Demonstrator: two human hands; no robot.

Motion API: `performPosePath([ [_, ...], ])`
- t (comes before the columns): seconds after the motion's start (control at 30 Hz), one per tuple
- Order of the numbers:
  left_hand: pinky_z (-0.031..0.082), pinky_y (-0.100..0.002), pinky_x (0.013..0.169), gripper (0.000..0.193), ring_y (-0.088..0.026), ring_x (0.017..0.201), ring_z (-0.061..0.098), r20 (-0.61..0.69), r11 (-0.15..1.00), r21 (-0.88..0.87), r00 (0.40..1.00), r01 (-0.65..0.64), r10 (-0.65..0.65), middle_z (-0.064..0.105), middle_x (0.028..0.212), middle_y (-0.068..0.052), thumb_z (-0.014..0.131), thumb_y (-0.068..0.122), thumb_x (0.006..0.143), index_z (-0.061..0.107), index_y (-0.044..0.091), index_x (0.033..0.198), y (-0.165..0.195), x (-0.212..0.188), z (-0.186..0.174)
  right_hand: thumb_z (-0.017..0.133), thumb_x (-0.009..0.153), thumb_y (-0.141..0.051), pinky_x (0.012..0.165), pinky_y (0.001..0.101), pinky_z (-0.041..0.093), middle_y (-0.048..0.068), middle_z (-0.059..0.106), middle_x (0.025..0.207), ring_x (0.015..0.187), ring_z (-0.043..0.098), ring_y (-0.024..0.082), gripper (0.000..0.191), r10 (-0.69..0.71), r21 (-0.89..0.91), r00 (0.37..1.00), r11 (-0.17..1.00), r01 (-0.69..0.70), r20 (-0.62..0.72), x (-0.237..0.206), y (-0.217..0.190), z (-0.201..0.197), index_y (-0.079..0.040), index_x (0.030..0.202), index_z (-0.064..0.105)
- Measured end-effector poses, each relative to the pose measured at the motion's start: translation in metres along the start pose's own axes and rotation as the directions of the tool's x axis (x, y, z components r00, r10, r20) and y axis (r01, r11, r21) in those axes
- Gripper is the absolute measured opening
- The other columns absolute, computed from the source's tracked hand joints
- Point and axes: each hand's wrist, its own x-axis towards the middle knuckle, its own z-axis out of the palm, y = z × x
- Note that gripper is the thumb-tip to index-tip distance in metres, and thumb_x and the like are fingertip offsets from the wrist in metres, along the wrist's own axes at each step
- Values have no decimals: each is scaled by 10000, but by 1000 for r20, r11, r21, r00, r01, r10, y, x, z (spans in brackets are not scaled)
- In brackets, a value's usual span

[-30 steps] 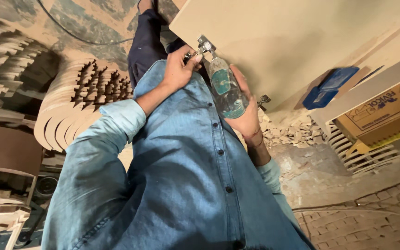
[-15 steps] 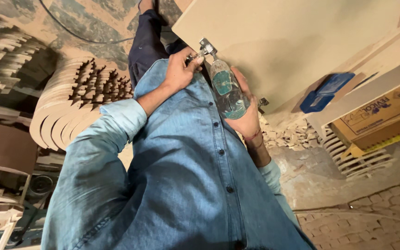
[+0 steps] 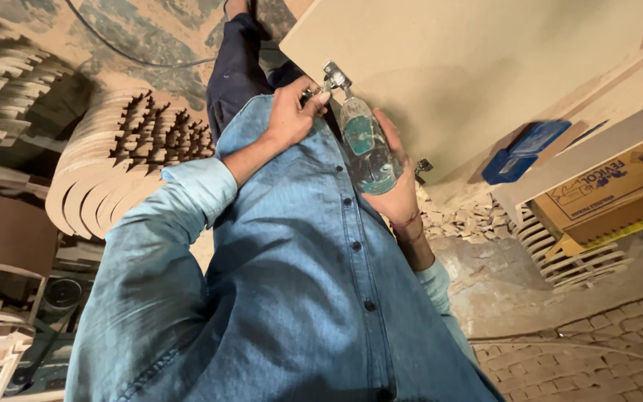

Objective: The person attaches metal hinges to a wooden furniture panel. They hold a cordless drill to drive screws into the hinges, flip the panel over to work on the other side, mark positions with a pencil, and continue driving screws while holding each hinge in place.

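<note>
Looking down my blue denim shirt, I see both hands raised in front of my chest. My right hand (image 3: 396, 190) is wrapped around a clear plastic bottle (image 3: 366, 149) with a teal label, tilted with its neck pointing away from me. My left hand (image 3: 290, 113) pinches the small metal fitting (image 3: 329, 78) on the bottle's neck with its fingertips. A large beige board (image 3: 485, 67) lies just beyond the bottle.
A stack of curved, notched wooden cut-outs (image 3: 120, 160) stands at the left. At the right are a blue object (image 3: 526, 149), a cardboard box (image 3: 619, 190), slatted wooden pieces (image 3: 574, 253) and wood scraps (image 3: 470, 219). A cable (image 3: 135, 52) runs across the floor.
Both hands keep their hold on the bottle and its metal fitting. The view has shifted only slightly.
</note>
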Motion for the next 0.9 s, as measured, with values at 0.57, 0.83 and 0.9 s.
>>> performPosePath([
  [0.57, 576, -276, 616, 133, -87, 694, 715, -17, 1000, -25, 1000, 0, 0, 705, 760, -50, 695, 89, 988, 643, -29, 955, 3, -1, 4, 797, 863, 9, 1112, 298, 479, 106, 606, 1436, 1287, 595, 146, 855, -15, 98, 1000, 995, 13, 17, -1, 7, -5, -27, 1596, 358],
  [0.83, 511, -297, 592, 156, -116, 640, 693, 0, 989, 149, 1000, 1, -1, 718, 702, -77, 727, 118, 988, 678, -23, 942, 4, -2, 2, 784, 829, -15, 1052, 298, 508, 112, 666, 1351, 1211, 632, 142, 869, 14, 59, 999, 998, -16, 42, -1, 7, -13, -20, 1587, 360],
  [0.9, 531, -289, 589, 145, -102, 654, 713, -4, 998, 60, 1000, -6, 6, 720, 742, -67, 705, 117, 976, 660, -21, 966, 6, -2, 3, 779, 846, -83, 1012, 331, 548, 128, 703, 1314, 1169, 698, 185, 741, 56, -159, 998, 986, -54, 11, -1, 10, -13, -19, 1511, 459],
])
